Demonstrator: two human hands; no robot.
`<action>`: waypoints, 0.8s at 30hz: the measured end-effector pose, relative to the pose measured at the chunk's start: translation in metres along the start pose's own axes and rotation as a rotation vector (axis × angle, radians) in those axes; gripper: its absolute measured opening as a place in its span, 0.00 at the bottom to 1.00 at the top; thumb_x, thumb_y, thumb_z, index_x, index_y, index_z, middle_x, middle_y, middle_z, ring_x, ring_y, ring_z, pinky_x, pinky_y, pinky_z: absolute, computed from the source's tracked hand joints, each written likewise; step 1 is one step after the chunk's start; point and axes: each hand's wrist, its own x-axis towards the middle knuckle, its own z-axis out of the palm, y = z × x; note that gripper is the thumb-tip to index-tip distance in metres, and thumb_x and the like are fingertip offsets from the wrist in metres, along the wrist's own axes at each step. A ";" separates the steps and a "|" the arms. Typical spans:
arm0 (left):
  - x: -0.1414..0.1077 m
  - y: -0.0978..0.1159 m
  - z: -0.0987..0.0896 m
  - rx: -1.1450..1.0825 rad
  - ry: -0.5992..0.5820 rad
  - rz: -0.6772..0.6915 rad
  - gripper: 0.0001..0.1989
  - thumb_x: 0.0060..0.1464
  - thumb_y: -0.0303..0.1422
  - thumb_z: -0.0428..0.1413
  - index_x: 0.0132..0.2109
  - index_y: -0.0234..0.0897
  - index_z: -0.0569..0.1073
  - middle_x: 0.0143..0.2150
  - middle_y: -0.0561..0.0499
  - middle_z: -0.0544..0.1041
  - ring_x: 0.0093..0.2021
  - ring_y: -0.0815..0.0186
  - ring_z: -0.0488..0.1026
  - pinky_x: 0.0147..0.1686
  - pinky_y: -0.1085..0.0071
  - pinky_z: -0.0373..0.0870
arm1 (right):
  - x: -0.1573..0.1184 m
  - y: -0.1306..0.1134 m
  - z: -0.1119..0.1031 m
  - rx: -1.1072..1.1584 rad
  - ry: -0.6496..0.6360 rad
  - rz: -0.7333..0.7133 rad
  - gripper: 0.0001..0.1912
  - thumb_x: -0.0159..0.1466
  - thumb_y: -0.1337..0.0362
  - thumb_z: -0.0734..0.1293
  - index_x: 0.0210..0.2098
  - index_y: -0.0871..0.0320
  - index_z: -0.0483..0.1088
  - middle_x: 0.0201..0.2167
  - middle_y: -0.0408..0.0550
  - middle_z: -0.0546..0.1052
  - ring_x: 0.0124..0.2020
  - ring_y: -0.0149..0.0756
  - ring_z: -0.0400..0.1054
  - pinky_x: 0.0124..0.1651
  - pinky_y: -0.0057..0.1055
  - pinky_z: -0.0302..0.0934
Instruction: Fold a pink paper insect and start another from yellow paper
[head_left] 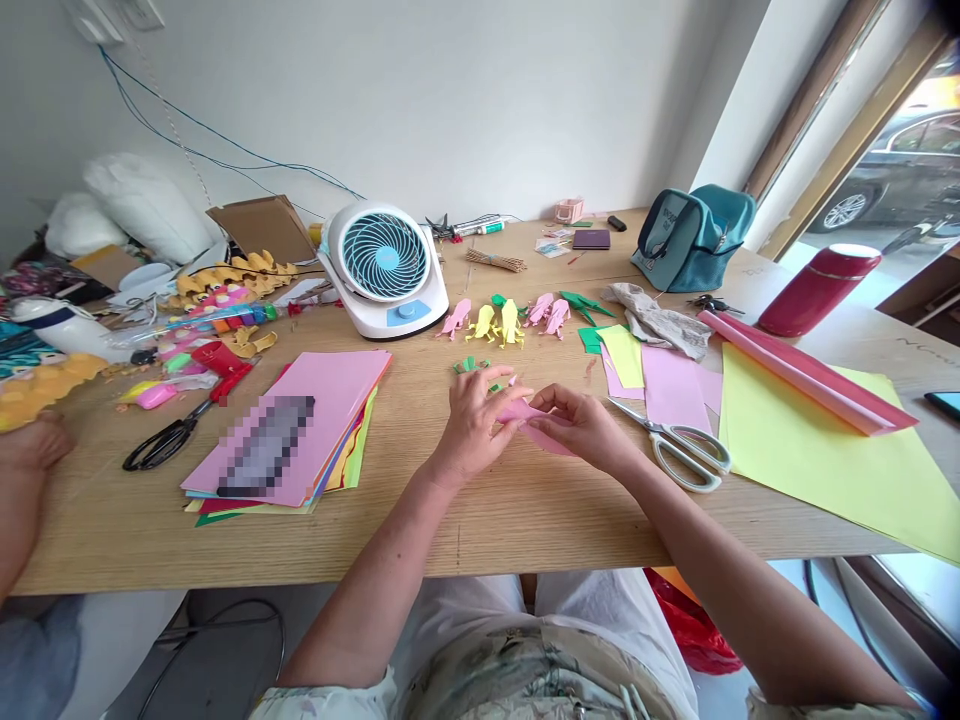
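Observation:
Both my hands meet over the middle of the wooden table, holding one folded piece of pink paper (553, 432). My left hand (476, 418) pinches its left end, and my right hand (581, 425) grips its right part. Fingers hide some of the folds. Just behind my left hand lies a green folded paper piece (469, 366). Farther back stand pink folded figures (556, 317), yellow ones (510, 322) and green ones (583, 305). White-handled scissors (686, 455) lie to the right of my right hand, beside cut pink paper (675, 388) and yellow paper (622, 355).
A paper stack (345, 385), black scissors (161, 443) and a fan (385, 268) stand or lie left. Large yellow sheets (832, 450), a rolled red sheet (810, 375), a red bottle (817, 290) and a teal bag (694, 240) are right. Another person's hand (37, 445) rests far left.

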 end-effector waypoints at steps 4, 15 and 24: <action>0.000 -0.001 0.000 0.008 -0.014 0.001 0.09 0.57 0.32 0.58 0.46 0.42 0.74 0.55 0.45 0.70 0.57 0.56 0.65 0.59 0.54 0.57 | 0.001 0.000 -0.001 0.032 -0.046 0.022 0.16 0.59 0.51 0.70 0.38 0.56 0.73 0.35 0.46 0.78 0.32 0.34 0.69 0.33 0.30 0.63; 0.001 -0.008 -0.004 -0.025 0.049 0.063 0.08 0.59 0.25 0.54 0.37 0.42 0.76 0.57 0.47 0.69 0.57 0.58 0.64 0.58 0.55 0.61 | 0.004 -0.002 -0.006 0.352 -0.103 0.198 0.19 0.56 0.49 0.73 0.37 0.57 0.72 0.32 0.45 0.77 0.29 0.31 0.68 0.28 0.26 0.60; 0.000 -0.005 -0.008 -0.030 0.025 0.075 0.13 0.55 0.21 0.52 0.39 0.42 0.77 0.58 0.47 0.68 0.57 0.57 0.64 0.59 0.55 0.60 | 0.004 0.000 -0.003 0.433 -0.120 0.236 0.22 0.53 0.52 0.76 0.41 0.56 0.69 0.37 0.47 0.78 0.32 0.34 0.71 0.30 0.27 0.62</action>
